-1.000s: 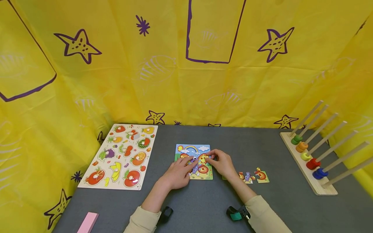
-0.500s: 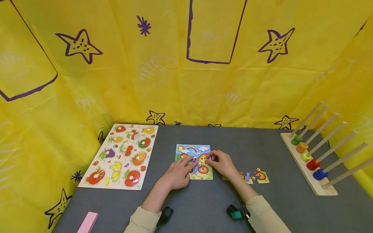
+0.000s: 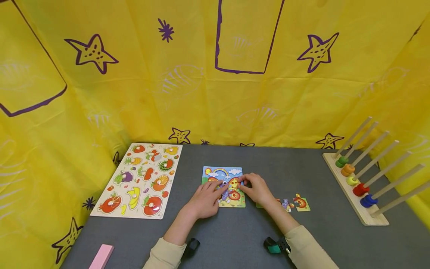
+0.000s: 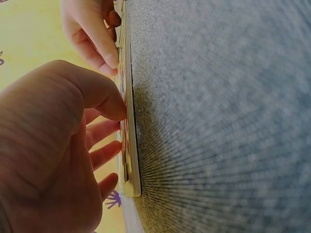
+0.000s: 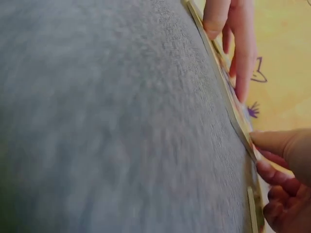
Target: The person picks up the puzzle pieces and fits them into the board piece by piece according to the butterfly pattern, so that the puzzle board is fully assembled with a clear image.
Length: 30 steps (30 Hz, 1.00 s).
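A square butterfly jigsaw puzzle (image 3: 235,171) in a tray lies at mid-table in the head view, with a rainbow and sun along its top. My left hand (image 3: 205,200) rests on its left and middle part, fingers spread, hiding some of the picture. At the right edge of the tray, my right hand (image 3: 256,189) pinches a puzzle piece between thumb and curled index finger; the fingers cover most of that piece. In the left wrist view, the left thumb (image 4: 104,97) touches the near side of the tray. The right thumb (image 5: 272,141) meets the tray edge in the right wrist view.
Several loose puzzle pieces (image 3: 303,203) lie right of the tray, partly hidden behind the right forearm. A fruit knob puzzle board (image 3: 161,209) is on the left. A wooden peg rack (image 3: 379,220) with coloured rings stands at right, and a pink block (image 3: 102,257) at front left.
Almost nothing moves: the right hand and forearm shift very slightly at the tray's right edge. The left hand stays in place.
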Available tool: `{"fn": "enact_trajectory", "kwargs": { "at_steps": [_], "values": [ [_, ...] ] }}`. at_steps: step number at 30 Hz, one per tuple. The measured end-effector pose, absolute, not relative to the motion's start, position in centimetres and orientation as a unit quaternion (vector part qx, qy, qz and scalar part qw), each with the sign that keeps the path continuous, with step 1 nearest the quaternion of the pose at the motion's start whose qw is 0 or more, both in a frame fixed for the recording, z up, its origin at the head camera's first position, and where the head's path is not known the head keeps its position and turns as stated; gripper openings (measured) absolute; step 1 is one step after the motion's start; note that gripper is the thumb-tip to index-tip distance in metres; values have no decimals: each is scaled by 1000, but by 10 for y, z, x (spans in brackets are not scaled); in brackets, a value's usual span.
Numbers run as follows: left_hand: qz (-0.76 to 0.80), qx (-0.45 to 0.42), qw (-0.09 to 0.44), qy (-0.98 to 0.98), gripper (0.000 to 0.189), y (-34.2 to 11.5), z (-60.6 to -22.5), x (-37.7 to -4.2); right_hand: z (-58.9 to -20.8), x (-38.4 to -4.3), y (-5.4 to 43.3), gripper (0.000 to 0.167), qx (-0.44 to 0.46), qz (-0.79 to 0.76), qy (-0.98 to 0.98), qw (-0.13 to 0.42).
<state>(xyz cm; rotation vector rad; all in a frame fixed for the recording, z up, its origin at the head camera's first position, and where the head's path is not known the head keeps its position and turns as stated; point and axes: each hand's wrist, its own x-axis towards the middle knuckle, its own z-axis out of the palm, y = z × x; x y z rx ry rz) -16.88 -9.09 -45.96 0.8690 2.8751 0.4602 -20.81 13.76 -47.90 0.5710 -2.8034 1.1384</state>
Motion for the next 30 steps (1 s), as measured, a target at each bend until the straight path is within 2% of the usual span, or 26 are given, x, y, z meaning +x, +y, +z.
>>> {"fn": "enact_trajectory", "kwargs": {
  "at_steps": [8,15,22,30],
  "values": [
    [167,292,43,941,56,-92,-462,-169,-476,-192,170,18,193,379,-904,40],
    [221,295,72,927,57,-95,-463,-168,-473,-174,207,18,174,353,-917,59],
    [269,242,48,931,59,-102,-458,-144,-475,-157,217,35,180,326,-925,71],
    [281,183,138,932,78,-123,-455,-112,-477,-154,215,34,169,328,-928,58]
  ]
}}
